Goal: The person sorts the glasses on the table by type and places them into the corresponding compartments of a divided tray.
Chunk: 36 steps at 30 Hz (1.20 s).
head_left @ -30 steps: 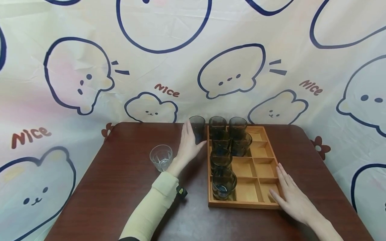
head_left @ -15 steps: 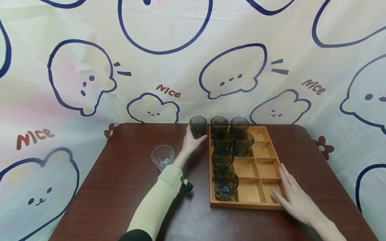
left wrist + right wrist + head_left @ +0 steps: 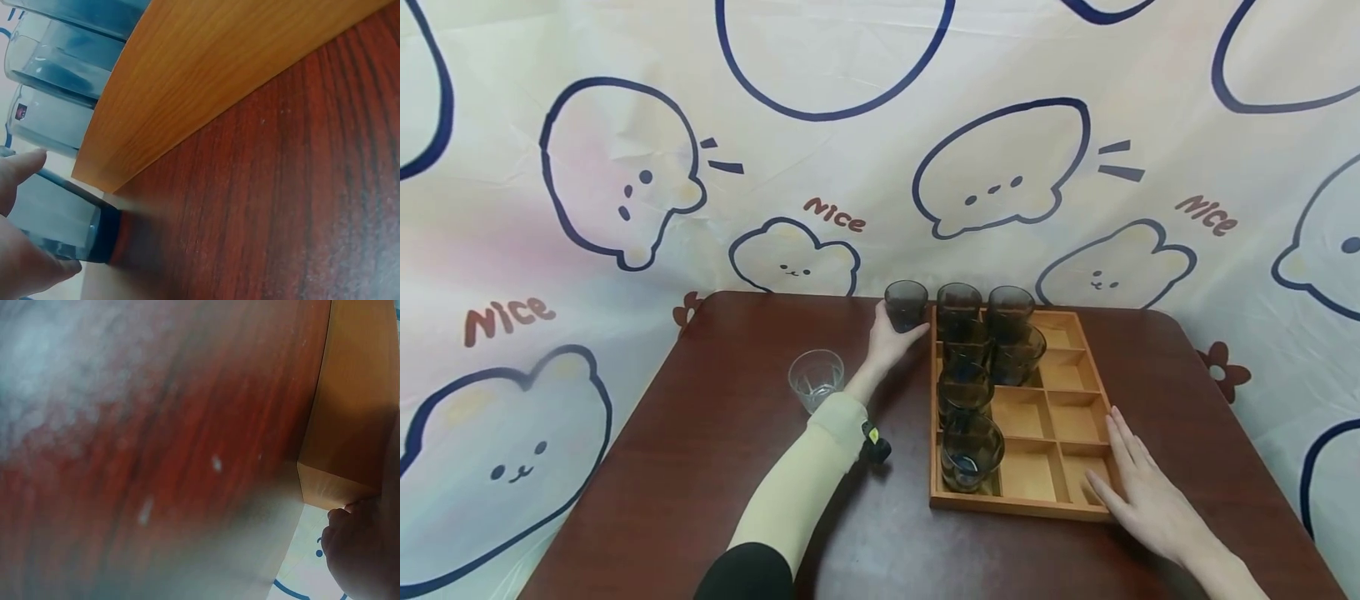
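Note:
My left hand [image 3: 889, 340] grips a dark smoky glass [image 3: 906, 305] at the table's back edge, just left of the wooden tray. In the left wrist view, thumb and fingers stand on either side of that glass [image 3: 56, 215], close to the tray's side wall [image 3: 187, 69]. With straight fingers my right hand [image 3: 1153, 504] rests against the right side of the compartment tray [image 3: 1022, 507]. Several dark glasses [image 3: 972, 454] stand in the tray's left column, and two more, including a back one [image 3: 1011, 307], are in the middle column.
A clear glass [image 3: 817, 379] stands on the brown table [image 3: 700, 450] left of my left forearm. Bare compartments [image 3: 1078, 412] show along the tray's right column and front middle. A cartoon-printed cloth [image 3: 880, 167] hangs right behind the table.
My left hand has gone from straight fingers beside the dark glass to gripping it. The head view has shifted slightly; my right hand stays against the tray.

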{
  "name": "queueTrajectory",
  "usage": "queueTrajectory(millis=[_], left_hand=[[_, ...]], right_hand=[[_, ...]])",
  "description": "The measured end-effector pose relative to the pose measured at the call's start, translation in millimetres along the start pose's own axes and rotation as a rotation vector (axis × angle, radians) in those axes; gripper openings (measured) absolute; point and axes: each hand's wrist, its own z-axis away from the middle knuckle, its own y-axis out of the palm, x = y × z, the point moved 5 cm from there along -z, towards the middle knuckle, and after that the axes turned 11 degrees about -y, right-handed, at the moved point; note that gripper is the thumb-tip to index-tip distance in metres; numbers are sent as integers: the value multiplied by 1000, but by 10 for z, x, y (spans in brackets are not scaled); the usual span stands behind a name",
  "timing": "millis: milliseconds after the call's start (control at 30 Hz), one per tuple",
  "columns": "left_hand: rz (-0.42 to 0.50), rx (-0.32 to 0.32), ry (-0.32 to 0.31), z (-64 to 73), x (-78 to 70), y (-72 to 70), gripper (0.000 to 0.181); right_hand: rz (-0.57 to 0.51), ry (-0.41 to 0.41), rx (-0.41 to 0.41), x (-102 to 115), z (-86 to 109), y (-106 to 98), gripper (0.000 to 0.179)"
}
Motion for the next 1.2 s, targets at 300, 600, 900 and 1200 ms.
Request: queueTrajectory(millis=[300,600,900,1200], left_hand=[[8,-46,15,-379,259,60,85],[-2,-24,-10,34,-53,-48,77],[40,-16,-54,165,-25,-87,84],[13,-34,-65,353,-139,-104,85]], right_hand=[[13,-5,-17,-21,-15,1,97],[24,-1,-18,-12,-4,-10,97],[38,-15,-30,-17,2,-21,97],[44,-32,-43,-1,10,-8,97]])
